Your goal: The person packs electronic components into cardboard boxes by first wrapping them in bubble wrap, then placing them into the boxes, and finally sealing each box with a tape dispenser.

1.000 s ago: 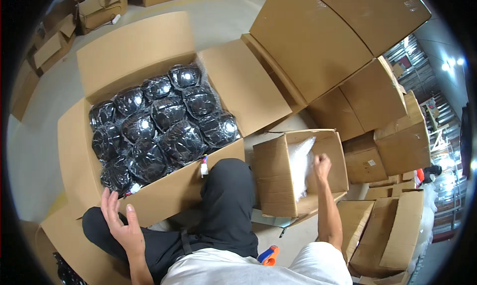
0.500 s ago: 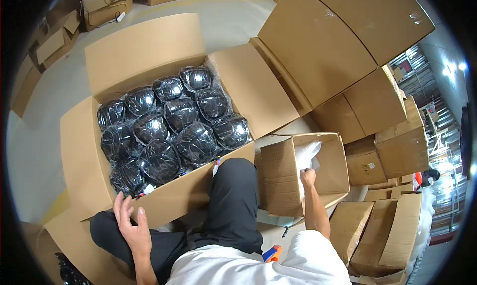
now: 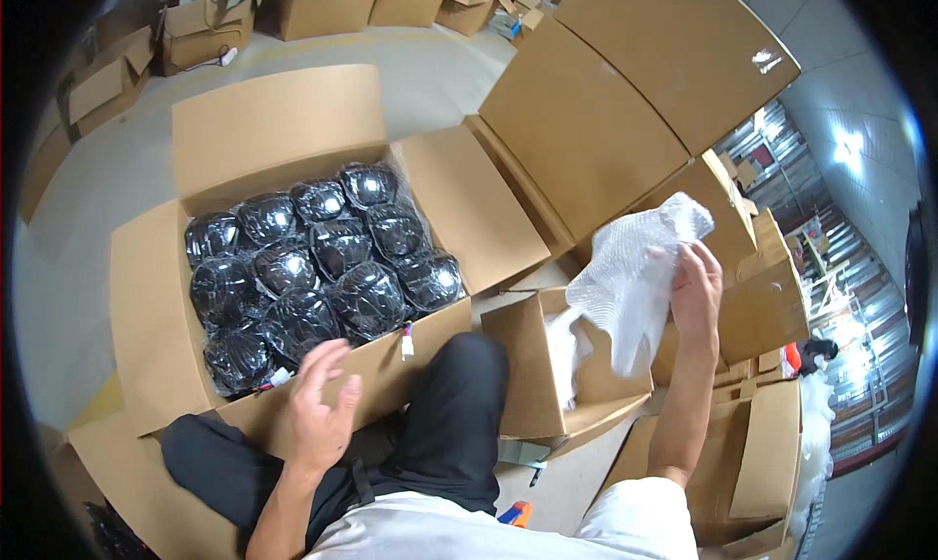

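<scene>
The large open carton (image 3: 151, 306) stands ahead and to the left, packed from far edge to near edge with dark rounded bundles in clear film. By its near right corner sits the smaller box (image 3: 518, 365), open, with more white wrap (image 3: 564, 360) against its left wall. Above that box's far edge hangs a bubble-wrap sheet (image 3: 625, 277), crumpled, one tip drooping toward the opening. The right hand (image 3: 696, 286) grips the sheet by its right side, fingers closed on it. The left hand (image 3: 320, 418) is empty and spread, over the carton's near edge; whether it touches is unclear. A light pinch should serve best, since squeezing would flatten the bubbles. I would raise the drooping tip clear of the box's rim, then take the free left side with the left hand and spread the sheet by opposite corners. The carton's near edge calls for care: a white plug (image 3: 407, 346) hangs over it toward the right corner and could snag, as could another plug (image 3: 280, 375) nearer the left corner.
</scene>
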`<move>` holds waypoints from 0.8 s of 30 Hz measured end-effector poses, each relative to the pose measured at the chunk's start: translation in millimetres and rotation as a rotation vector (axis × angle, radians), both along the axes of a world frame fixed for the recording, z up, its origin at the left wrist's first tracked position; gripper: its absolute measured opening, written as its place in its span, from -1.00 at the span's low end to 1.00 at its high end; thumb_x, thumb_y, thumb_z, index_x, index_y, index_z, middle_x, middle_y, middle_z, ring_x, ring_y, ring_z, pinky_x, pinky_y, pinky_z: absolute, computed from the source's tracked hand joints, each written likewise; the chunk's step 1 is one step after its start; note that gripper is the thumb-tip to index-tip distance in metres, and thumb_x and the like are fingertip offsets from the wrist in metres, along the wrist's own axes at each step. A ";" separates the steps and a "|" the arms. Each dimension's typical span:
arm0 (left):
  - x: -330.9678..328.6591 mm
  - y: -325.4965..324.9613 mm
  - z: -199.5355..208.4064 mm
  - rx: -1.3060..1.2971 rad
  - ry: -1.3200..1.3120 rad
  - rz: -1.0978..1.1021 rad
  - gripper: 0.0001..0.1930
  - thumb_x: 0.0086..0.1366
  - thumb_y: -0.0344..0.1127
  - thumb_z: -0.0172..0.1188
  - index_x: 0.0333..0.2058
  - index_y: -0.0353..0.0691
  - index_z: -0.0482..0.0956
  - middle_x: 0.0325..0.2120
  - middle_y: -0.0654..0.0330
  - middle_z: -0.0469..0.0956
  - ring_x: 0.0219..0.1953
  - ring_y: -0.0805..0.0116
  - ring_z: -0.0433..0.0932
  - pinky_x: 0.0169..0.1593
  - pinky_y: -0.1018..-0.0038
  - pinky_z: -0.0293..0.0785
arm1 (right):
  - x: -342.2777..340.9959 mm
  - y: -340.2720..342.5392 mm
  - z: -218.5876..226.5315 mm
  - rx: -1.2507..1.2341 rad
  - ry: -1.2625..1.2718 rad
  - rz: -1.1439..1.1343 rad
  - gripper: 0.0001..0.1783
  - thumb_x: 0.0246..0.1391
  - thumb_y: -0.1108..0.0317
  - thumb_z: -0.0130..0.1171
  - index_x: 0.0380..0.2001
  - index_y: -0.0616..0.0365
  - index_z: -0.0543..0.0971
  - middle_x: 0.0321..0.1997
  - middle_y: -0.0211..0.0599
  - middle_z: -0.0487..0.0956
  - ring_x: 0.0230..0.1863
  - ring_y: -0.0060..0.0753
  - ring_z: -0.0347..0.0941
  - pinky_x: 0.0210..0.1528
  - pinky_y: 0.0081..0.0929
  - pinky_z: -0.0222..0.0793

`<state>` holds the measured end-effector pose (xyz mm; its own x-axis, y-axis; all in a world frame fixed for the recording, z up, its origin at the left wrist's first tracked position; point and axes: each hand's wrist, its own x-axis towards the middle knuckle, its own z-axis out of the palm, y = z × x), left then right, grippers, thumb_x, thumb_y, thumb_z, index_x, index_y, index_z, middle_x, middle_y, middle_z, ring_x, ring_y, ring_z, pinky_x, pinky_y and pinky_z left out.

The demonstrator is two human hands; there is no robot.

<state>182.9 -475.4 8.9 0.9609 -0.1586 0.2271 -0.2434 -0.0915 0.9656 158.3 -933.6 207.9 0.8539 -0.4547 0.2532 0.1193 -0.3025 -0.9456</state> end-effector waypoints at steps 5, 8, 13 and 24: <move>14.5 -35.1 -9.6 -0.322 0.136 -0.310 -0.55 0.47 -0.21 0.13 0.17 -0.44 0.42 0.18 0.02 0.41 0.17 0.26 0.45 0.20 0.33 0.44 | -18.8 83.0 42.1 -0.045 -0.386 0.192 -0.65 0.27 0.30 -0.02 -0.08 0.40 0.55 -0.19 -0.16 0.64 -0.20 -0.33 0.58 -0.19 -0.47 0.52; 37.2 -78.4 -44.4 -0.487 0.309 -0.426 -0.35 0.50 -0.12 0.08 0.35 -0.45 0.13 0.30 -0.07 0.28 0.35 0.22 0.27 0.36 0.33 0.20 | -27.8 70.6 35.2 -0.176 -0.620 0.068 -0.56 0.25 0.21 -0.07 -0.07 0.39 0.55 -0.17 -0.05 0.63 -0.19 -0.24 0.59 -0.20 -0.39 0.53; 81.6 -118.4 -3.8 -0.683 0.494 -0.521 0.07 0.29 0.39 0.11 0.43 -0.35 -0.08 0.40 -0.05 0.12 0.47 0.14 0.02 0.43 0.16 -0.01 | -26.5 105.0 32.6 0.127 -0.573 0.383 -0.60 0.21 0.18 0.04 -0.14 0.35 0.58 -0.19 0.14 0.63 -0.24 -0.17 0.60 -0.25 -0.35 0.55; 124.9 -0.1 106.3 -0.710 0.228 -0.150 -0.81 0.46 -0.22 0.17 -0.29 -0.20 0.61 -0.71 0.39 0.38 -0.77 0.60 0.24 -0.72 0.58 0.16 | 35.9 114.1 -50.5 0.647 -0.730 0.329 -0.27 0.28 -0.22 -0.02 0.25 0.15 0.41 0.23 0.05 0.46 0.09 0.00 0.51 0.19 0.09 0.44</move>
<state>307.8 -475.5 115.1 0.9759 -0.1810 0.1219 0.0083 0.5891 0.8080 194.2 -819.5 157.5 0.6972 -0.4595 0.5502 0.7150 0.3903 -0.5801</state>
